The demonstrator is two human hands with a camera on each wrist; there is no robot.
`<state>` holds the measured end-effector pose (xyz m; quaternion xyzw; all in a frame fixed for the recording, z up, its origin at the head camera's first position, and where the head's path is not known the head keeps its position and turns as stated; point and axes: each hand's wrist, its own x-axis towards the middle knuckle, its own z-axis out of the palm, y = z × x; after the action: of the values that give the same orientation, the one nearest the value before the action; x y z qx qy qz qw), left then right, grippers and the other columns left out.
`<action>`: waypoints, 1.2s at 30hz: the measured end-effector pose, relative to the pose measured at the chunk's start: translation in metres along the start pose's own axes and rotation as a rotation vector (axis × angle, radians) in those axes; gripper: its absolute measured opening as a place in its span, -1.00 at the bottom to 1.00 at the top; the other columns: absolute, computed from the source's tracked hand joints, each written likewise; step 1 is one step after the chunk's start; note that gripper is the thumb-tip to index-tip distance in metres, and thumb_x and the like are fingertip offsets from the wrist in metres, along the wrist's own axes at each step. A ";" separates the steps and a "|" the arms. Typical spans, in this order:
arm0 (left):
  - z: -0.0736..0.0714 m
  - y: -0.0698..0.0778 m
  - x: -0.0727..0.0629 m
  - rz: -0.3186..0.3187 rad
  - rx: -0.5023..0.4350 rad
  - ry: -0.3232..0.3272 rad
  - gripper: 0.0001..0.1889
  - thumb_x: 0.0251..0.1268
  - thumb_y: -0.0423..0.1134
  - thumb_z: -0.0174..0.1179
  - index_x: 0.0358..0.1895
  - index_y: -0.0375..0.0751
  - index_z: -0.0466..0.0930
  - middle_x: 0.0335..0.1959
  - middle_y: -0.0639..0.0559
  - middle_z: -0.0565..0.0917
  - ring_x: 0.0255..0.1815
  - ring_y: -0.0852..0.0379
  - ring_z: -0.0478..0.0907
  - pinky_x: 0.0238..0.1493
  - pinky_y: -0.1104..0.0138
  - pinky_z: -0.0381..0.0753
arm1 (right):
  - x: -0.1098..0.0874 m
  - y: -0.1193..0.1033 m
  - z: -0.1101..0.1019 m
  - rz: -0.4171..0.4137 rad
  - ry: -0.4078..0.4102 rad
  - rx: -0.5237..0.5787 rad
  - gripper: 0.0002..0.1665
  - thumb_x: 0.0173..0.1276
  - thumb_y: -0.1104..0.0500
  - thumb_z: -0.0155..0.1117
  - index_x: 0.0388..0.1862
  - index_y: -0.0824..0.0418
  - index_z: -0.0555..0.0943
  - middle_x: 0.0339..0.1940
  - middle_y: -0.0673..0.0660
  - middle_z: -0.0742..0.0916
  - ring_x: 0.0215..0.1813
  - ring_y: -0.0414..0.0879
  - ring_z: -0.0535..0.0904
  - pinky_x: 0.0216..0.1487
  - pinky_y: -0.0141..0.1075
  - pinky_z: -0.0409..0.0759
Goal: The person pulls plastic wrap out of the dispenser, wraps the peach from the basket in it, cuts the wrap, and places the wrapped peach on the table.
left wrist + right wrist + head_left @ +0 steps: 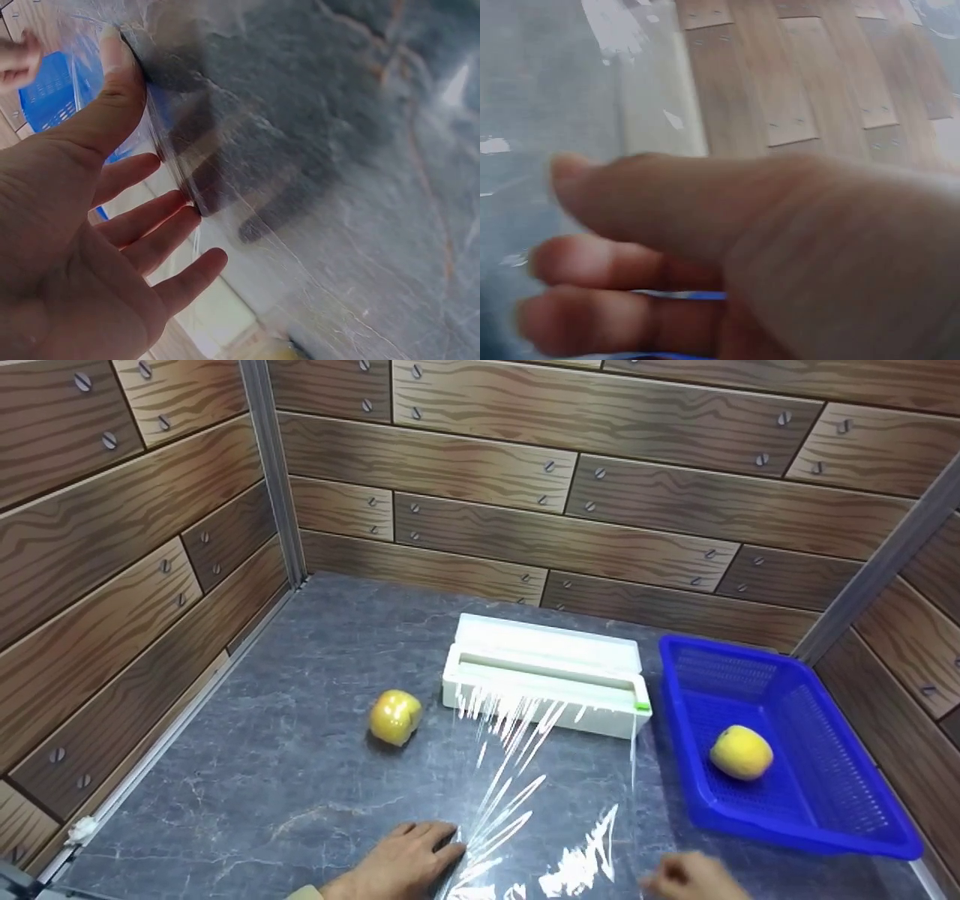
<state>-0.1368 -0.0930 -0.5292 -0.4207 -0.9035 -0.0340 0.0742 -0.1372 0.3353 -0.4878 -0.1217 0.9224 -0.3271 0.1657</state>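
Note:
A sheet of clear plastic wrap (517,810) runs from a white wrap dispenser box (547,712) toward me and lies wrinkled over the table. My left hand (405,859) touches the table at the wrap's left edge, its fingers (169,232) spread and fairly straight. Near the wrap's right edge my right hand (697,877) is blurred. In the right wrist view a gap parts its thumb (652,195) from the loosely bent fingers, and nothing shows between them. A yellow-red apple (394,718), shiny as if wrapped, sits left of the box.
The box's lid (551,641) stands open at the back, and a green slider (642,706) sits at its right end. On the right a blue plastic basket (810,840) holds a yellow fruit (741,752). Wood-patterned walls (480,510) enclose the dark marbled table (225,795).

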 end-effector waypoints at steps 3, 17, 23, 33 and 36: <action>0.001 0.000 0.000 -0.006 -0.003 0.010 -0.47 0.35 0.26 0.34 0.20 0.02 0.59 0.20 -0.05 0.65 0.16 0.03 0.67 -0.01 0.19 0.67 | -0.002 -0.023 -0.023 0.041 0.183 -0.033 -0.80 0.53 0.16 0.29 -0.28 0.25 0.69 -0.46 0.05 0.69 -0.46 -0.33 0.47 -0.41 -0.38 0.51; 0.010 0.002 0.003 0.037 0.067 0.135 -0.63 0.44 0.12 0.20 0.11 0.00 0.60 0.12 -0.04 0.68 0.07 0.05 0.70 -0.11 0.27 0.65 | 0.027 -0.033 -0.107 0.100 0.702 -0.243 -0.78 0.50 0.17 0.23 -0.18 0.29 0.72 -0.40 0.14 0.79 -0.38 -0.18 0.59 -0.28 -0.24 0.52; 0.009 0.003 0.005 0.047 0.100 0.168 -0.66 0.38 0.05 0.27 0.09 0.01 0.60 0.11 -0.03 0.68 0.06 0.06 0.69 -0.12 0.28 0.65 | 0.040 -0.014 -0.136 0.109 0.695 -0.257 -0.70 0.51 0.18 0.15 -0.12 0.41 0.69 -0.22 0.40 0.79 -0.17 0.26 0.69 -0.16 -0.11 0.54; 0.007 0.003 0.008 0.040 0.041 0.096 -0.69 0.57 0.04 0.12 0.17 -0.01 0.60 0.15 -0.07 0.69 0.11 0.03 0.70 -0.06 0.24 0.70 | 0.065 0.023 -0.163 0.250 0.451 -0.200 -0.38 0.57 0.05 0.06 0.24 0.62 0.42 0.26 0.85 0.39 0.30 0.78 0.27 0.28 0.46 0.30; 0.008 0.002 0.008 0.061 0.061 0.134 -0.76 0.56 -0.07 0.15 0.12 -0.03 0.61 0.09 -0.05 0.69 0.04 0.05 0.71 -0.14 0.28 0.68 | 0.069 0.028 -0.171 0.306 0.353 -0.126 -0.26 0.62 -0.03 0.00 0.39 0.61 0.25 0.35 0.90 0.17 0.36 0.85 0.08 0.32 0.54 0.20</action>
<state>-0.1409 -0.0843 -0.5360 -0.4422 -0.8840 -0.0323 0.1483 -0.2691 0.4301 -0.3966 0.0686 0.9633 -0.2562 0.0415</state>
